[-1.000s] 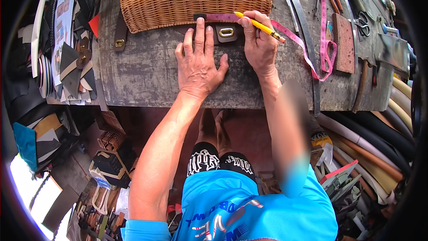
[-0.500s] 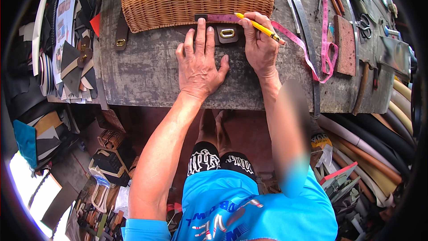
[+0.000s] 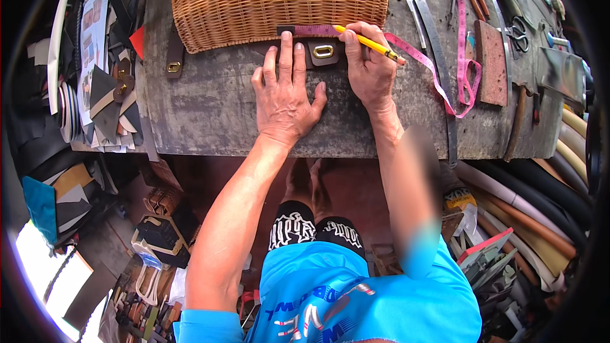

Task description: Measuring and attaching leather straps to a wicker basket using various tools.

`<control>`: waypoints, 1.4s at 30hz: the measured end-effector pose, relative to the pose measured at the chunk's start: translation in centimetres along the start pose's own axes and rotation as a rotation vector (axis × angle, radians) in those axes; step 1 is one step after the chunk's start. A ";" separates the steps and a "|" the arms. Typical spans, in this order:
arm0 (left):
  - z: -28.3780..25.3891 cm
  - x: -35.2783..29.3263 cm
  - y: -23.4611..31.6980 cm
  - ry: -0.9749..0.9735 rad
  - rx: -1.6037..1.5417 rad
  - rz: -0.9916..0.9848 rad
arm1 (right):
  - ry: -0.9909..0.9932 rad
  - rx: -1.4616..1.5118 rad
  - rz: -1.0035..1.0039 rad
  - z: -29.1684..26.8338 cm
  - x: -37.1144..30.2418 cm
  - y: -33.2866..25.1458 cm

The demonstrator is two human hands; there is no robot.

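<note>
A woven wicker basket (image 3: 279, 0) rests on the worn workbench at the far middle. Along its near edge runs a pink tape measure (image 3: 314, 30), with a small dark piece at its left end. My left hand (image 3: 283, 105) lies flat with fingers spread, the middle fingertip at that dark piece. My right hand (image 3: 372, 79) is closed around a yellow pencil (image 3: 375, 46), whose tip points left onto the tape. Between the hands sits a dark leather tab with a brass oval fitting (image 3: 323, 52). Another such strap (image 3: 173, 57) hangs at the basket's left.
The tape's loose length loops to the right, near a reddish-brown block (image 3: 492, 63), a long dark strip (image 3: 438, 44) and scissors (image 3: 518, 33). Leather scraps (image 3: 105, 101) pile up at the left. Rolled material (image 3: 515, 200) stands below the bench's right end.
The pencil tip has shifted slightly left along the tape. My left hand stays nearly in place, and the whole view has moved a little.
</note>
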State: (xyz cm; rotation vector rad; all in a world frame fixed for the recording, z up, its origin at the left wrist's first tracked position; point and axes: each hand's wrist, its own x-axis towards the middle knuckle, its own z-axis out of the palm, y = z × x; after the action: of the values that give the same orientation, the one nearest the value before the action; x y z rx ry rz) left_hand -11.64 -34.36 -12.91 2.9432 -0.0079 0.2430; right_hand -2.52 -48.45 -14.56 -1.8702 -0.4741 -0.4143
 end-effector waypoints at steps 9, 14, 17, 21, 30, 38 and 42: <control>0.0 -0.9 -0.5 0.025 -0.046 -0.007 | 0.042 -0.509 -0.050 -5.9 -0.8 -1.0; -0.2 -0.9 -0.7 0.065 -0.133 -0.012 | -0.196 -0.531 -0.002 -7.9 -0.8 -1.1; 0.0 -1.2 -1.1 0.125 -0.222 -0.021 | -0.182 -0.361 0.338 -11.2 0.2 -3.5; -0.8 -1.0 -1.1 0.179 -0.363 -0.072 | 0.082 -0.650 0.203 -18.5 1.4 0.0; -1.1 3.3 -2.1 0.533 -1.643 -1.187 | -0.223 -0.601 0.251 -15.3 4.8 -0.6; -2.5 6.0 -3.5 0.571 -1.849 -1.513 | -0.201 -0.155 0.381 -4.9 5.5 -1.7; -2.7 6.5 -3.3 0.599 -1.962 -1.479 | -0.188 -0.088 0.476 -5.5 6.1 -1.9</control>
State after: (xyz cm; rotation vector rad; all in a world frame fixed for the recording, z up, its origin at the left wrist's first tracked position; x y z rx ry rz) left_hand -5.61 -30.51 -9.83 0.4549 1.0973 0.4155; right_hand 1.44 -52.25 -8.16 -2.0408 -0.1232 0.0601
